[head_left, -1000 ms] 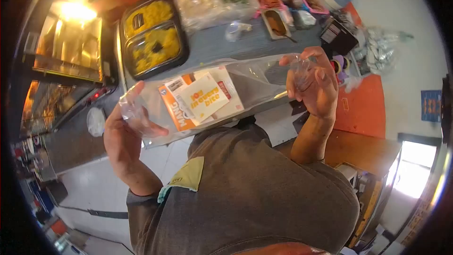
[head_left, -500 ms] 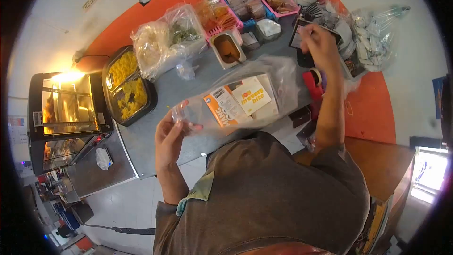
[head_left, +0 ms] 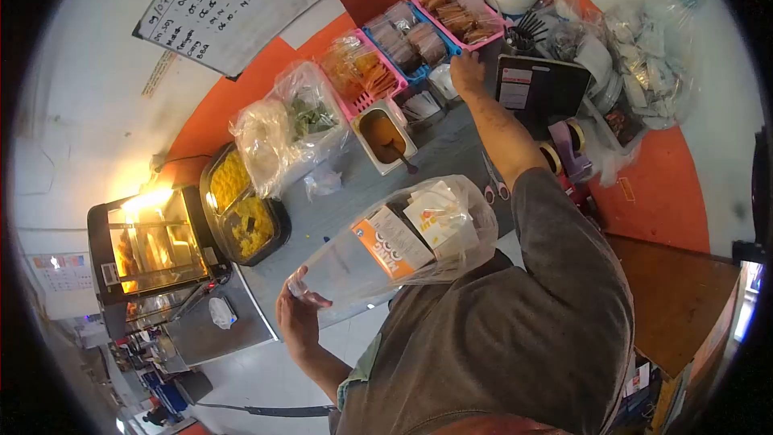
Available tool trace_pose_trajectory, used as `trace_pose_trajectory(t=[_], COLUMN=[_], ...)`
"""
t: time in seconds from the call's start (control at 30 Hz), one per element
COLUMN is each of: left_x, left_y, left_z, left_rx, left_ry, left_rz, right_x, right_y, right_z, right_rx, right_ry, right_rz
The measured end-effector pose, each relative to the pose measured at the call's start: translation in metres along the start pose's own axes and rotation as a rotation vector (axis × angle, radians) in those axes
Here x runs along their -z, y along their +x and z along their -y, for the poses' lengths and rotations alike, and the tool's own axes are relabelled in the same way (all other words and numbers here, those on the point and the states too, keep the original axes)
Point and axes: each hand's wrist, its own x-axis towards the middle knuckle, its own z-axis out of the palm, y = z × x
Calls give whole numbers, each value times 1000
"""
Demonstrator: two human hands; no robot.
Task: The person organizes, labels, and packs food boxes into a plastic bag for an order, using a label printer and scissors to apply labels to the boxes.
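A clear plastic bag point(head_left: 338, 270) lies near the front edge of the grey counter, with an orange and white box point(head_left: 390, 243) and a white printed packet point(head_left: 439, 217) inside. My left hand point(head_left: 299, 314) is closed on the bag's end at the left. My right hand point(head_left: 468, 72) reaches to the back, beside the blue basket point(head_left: 415, 47) of bagged food and the small clear container point(head_left: 444, 80). Its fingertips are too small to make out, so what they hold, if anything, cannot be told.
A metal tub of brown sauce point(head_left: 377, 133) with a spoon stands mid-counter. Black trays of yellow food point(head_left: 251, 229) and a lit warmer point(head_left: 153, 242) are at the left. A tablet point(head_left: 543, 84), tape rolls point(head_left: 555, 153) and scissors point(head_left: 497, 185) are at the right.
My right hand has moved left, from in front of the tablet to the blue basket. The view has shifted, and my left hand still has the bag's end.
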Motion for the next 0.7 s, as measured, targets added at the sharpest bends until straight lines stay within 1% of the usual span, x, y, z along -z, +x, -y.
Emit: trace_pose_trajectory(t=[0.03,0.1,0.13,0.2,0.23,0.3,0.33,0.37,0.43,0.47,0.5,0.57,0.6,0.67,0.7], left_x=[0,-1,-3,-4,-4,-4,-4,-3,-1,0,1,5,6,5,4], left_y=[1,1,3,7,9,13,14,16,18,19,20,19,19,17,15], left_z=[2,3,3,2,1,1,2,3,5,4,5,5,5,3,2], left_rx=[15,25,28,26,28,47,44,46,50,50,48,56,70,61,60], left_ry=[6,-19,-16,-21,-20,-27,-23,-24,-24,-30,-38,-16,6,26,44], left_rz=[-1,-83,-83,-63,-62,-66,-66,-72,-74,-39,-3,26,51,62,76], right_x=[-8,-12,-3,15,12,18,29,30,23,18,6,-23,-16,-2,-7], right_y=[0,6,10,23,30,43,46,47,52,45,38,29,30,31,39], right_z=[-2,-1,-1,-7,-11,-12,-16,-15,-17,-23,-27,-27,-24,-17,-22], right_rx=[-6,32,29,26,23,101,45,44,-25,100,101,102,108,-69,-61], right_ry=[-1,108,108,440,439,1019,1022,1025,971,707,707,167,169,321,321], right_rz=[15,-197,-194,186,187,-182,-181,-182,-185,13,9,115,111,178,180])
